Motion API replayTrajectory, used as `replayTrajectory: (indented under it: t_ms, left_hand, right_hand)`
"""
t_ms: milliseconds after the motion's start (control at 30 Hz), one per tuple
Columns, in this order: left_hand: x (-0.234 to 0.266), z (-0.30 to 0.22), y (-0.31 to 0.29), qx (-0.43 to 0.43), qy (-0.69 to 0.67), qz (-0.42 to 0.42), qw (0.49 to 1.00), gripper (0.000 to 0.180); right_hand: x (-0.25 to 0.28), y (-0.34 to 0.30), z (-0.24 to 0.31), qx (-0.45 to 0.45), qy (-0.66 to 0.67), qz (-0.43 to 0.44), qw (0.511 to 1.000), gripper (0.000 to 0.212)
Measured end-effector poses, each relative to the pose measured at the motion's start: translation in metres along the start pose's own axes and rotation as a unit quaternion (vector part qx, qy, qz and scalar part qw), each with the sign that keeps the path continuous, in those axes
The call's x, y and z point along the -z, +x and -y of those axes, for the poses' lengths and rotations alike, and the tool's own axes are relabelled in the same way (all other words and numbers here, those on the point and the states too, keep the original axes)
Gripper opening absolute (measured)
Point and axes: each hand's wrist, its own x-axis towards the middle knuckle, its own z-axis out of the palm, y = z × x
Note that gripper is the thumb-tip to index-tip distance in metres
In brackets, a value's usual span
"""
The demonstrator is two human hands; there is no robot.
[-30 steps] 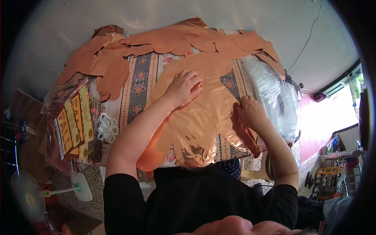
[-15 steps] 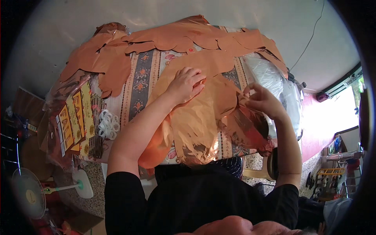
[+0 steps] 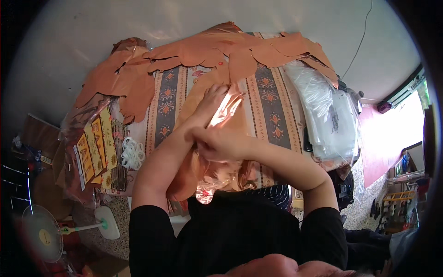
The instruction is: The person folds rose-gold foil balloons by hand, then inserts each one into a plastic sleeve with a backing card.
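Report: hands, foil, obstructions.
Left hand on foil. Right hand over its nearer part, grip hidden. Foil creased, shiny strip showing. Plastic bags at right, apart from hands.

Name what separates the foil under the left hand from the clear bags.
In the head view, bare striped tablecloth; lower down, the right forearm crosses it.

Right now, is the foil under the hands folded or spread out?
Partly folded: the foil is gathered in, a shiny creased strip showing beside the left hand.
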Motion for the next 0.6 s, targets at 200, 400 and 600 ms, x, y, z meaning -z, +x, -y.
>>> replayTrajectory:
  t_ms: [200,400,600]
  left_hand:
    - [0.007,-0.015,0.003,-0.005,0.030,0.015,0.999,0.036]
    - [0.009,-0.013,0.005,0.055,-0.082,0.026,0.995,0.040]
    - [-0.008,0.001,-0.002,0.120,-0.279,-0.018,0.953,0.042]
  right_hand:
    - [0.054,-0.037,-0.084,-0.003,-0.056,-0.234,0.971,0.019]
    - [0.038,0.011,-0.118,-0.045,-0.161,-0.236,0.957,0.049]
    - [0.017,0.041,-0.086,0.033,0.086,-0.268,0.959,0.064]
